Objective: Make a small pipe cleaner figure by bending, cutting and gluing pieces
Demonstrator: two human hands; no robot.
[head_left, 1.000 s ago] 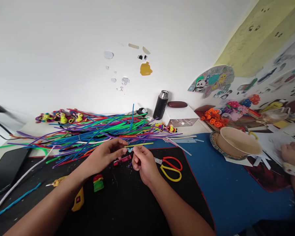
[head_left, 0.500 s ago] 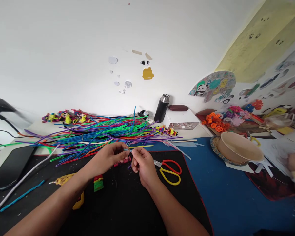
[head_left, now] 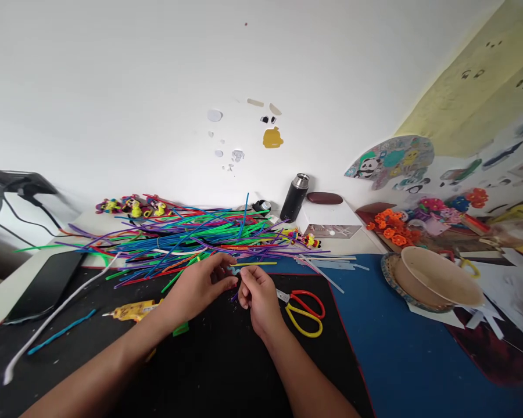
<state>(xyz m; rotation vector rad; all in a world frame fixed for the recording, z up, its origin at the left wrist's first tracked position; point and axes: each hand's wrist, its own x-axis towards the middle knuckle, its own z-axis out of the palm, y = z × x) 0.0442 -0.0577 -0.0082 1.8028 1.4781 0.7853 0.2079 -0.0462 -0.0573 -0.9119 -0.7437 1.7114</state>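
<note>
My right hand (head_left: 258,293) pinches a small, wavy light-blue piece (head_left: 232,270), which looks like a bent pipe cleaner, between thumb and fingertips. Close on its left, my left hand (head_left: 200,284) has thumb and fingers apart around the piece's free end, not closed on it. Scissors (head_left: 305,313) with one red and one yellow handle lie just right of my right hand. Under my left forearm sits a yellow glue gun (head_left: 133,311), partly hidden. A green-ended piece (head_left: 181,329) shows beside that forearm. Behind both hands spreads a heap of colourful pipe cleaners (head_left: 178,238).
A black flask (head_left: 294,198) stands by a white box (head_left: 331,216) at the wall. To the right are a beige bowl (head_left: 440,278) and orange flowers (head_left: 391,227). A black phone (head_left: 47,287), a white cord (head_left: 65,310) and a blue twisted strip (head_left: 61,332) lie left.
My left fingers have spread away from the light-blue piece, which stays in my right fingertips. The view has turned slightly left, and another person's hand at the right edge is gone from sight.
</note>
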